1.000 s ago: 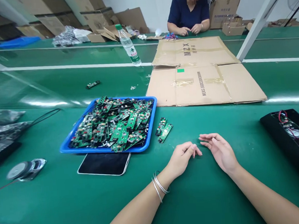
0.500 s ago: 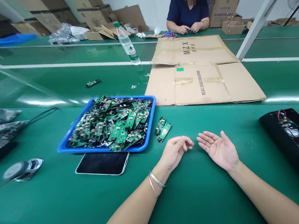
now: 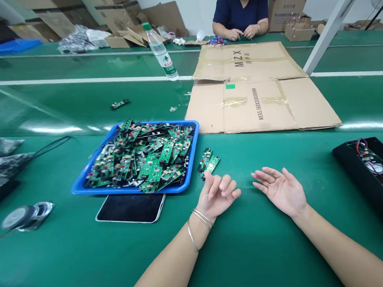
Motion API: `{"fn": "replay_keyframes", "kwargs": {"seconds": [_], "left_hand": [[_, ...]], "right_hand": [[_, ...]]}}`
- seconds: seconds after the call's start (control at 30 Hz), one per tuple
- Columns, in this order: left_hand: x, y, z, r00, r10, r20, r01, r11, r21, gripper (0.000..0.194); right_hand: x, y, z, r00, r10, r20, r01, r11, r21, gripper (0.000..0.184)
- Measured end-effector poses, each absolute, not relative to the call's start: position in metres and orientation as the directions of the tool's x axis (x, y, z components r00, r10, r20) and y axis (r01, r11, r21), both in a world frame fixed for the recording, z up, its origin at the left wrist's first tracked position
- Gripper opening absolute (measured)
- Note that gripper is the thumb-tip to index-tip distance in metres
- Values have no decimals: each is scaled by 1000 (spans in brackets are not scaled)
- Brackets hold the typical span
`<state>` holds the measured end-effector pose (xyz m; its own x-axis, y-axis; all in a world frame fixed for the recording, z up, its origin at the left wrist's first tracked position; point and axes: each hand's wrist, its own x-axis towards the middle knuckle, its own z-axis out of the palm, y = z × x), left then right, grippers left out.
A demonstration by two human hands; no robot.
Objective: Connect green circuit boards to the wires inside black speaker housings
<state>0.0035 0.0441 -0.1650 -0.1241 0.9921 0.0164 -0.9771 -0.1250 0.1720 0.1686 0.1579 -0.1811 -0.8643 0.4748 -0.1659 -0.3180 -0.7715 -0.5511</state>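
My left hand (image 3: 218, 194) is turned palm up with its fingers loosely curled and apart, and nothing lies in it. Just beyond it, two small green circuit boards (image 3: 208, 161) rest on the green table. To its left stands a blue tray (image 3: 193, 160) heaped with circuit boards (image 3: 154, 166). My right hand (image 3: 283, 190) faces palm up too, its fingers stretched out and holding nothing. A gap of bare table separates the two hands. Further right of it lies a black speaker housing (image 3: 358, 174) with wires and round parts inside.
A phone (image 3: 130, 208) lies partly under the tray's near edge, with a loose speaker (image 3: 17, 218) to its left. Flattened cardboard (image 3: 241, 108) covers the table ahead. A water bottle (image 3: 164, 58) and a single board (image 3: 119, 104) stand beyond the tray. Across sits a person (image 3: 240, 15).
My left hand has rolled over from a sideways pose to palm up, moving slightly left and away from the right hand. My right hand has barely moved, its fingers slightly more bent.
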Motion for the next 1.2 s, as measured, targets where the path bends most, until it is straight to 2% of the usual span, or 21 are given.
{"fn": "replay_keyframes", "kwargs": {"seconds": [0.03, 0.1, 0.17, 0.3, 0.53, 0.73, 0.97, 1.07, 1.2], "left_hand": [[3, 45, -167, -134, 991, -10, -971, -129, 202, 42], [2, 48, -169, -179, 980, -82, -949, -150, 276, 24], [1, 50, -169, -208, 969, -136, -933, -155, 325, 19], [-2, 53, -167, -149, 974, -172, -948, -91, 304, 52], [-1, 55, -165, -89, 958, -273, -965, -15, 263, 64], [1, 55, -164, -72, 963, -259, -970, -7, 243, 66], [3, 55, -164, -59, 981, -186, -956, -2, 293, 54], [6, 53, -164, -24, 994, -103, -924, 17, 383, 48], [11, 50, -164, 34, 999, 4, -807, 25, 591, 49]], "right_hand": [[168, 158, -181, -865, 472, -170, -316, -775, -547, 38], [169, 158, -180, -864, 468, -184, -310, -784, -537, 41], [169, 158, -180, -862, 465, -203, -302, -792, -531, 46], [169, 159, -179, -867, 451, -212, -290, -802, -522, 51], [170, 157, -179, -901, 403, -161, -276, -819, -504, 49], [170, 157, -178, -902, 398, -165, -260, -809, -526, 48], [170, 157, -179, -884, 420, -203, -262, -807, -530, 47], [169, 156, -178, -869, 440, -225, -266, -800, -538, 44], [167, 155, -178, -842, 477, -251, -279, -783, -556, 36]]}}
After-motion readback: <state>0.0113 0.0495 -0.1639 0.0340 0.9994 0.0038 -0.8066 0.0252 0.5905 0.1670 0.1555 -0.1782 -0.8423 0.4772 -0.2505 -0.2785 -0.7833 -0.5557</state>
